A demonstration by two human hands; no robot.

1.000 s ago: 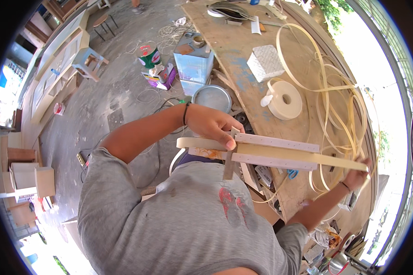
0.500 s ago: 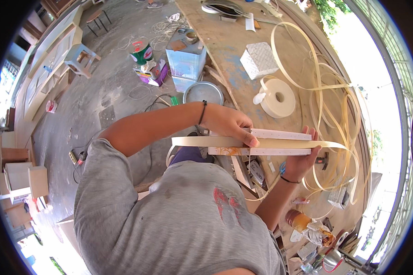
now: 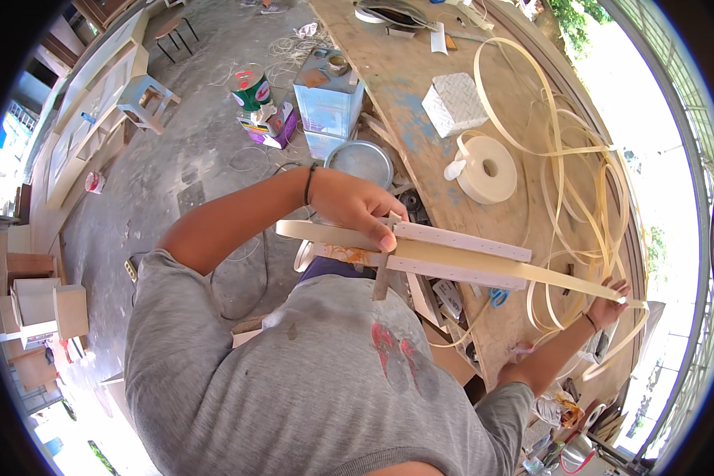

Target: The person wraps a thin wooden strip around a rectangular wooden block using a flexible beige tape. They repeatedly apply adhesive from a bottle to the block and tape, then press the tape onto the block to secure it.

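Note:
My left hand [image 3: 357, 205] is closed over a pale edging strip [image 3: 452, 259], its thumb pressing down on it. The strip lies lengthwise between two long whitish pieces [image 3: 462, 239] with rows of small dots along them. A narrow grey-brown flat bar [image 3: 381, 278] crosses under my left thumb. Toward the right, my right hand [image 3: 607, 305] is closed round the strip beyond the whitish pieces, pulling it taut. The strip's short free end [image 3: 297, 229] sticks out left of my left hand.
A wooden workbench [image 3: 420, 119] carries loose strip coils [image 3: 567, 159], a roll of tape-like strip [image 3: 500, 178], a woven-pattern white box [image 3: 454, 105] and blue scissors [image 3: 498, 297]. Beside it stand a large tin [image 3: 329, 103], a round metal lid [image 3: 361, 163] and a green can [image 3: 250, 89].
My right hand has let go of the whitish pieces' far end and moved right along the strip. My left hand has shifted slightly left, and the flat bar now shows under its thumb.

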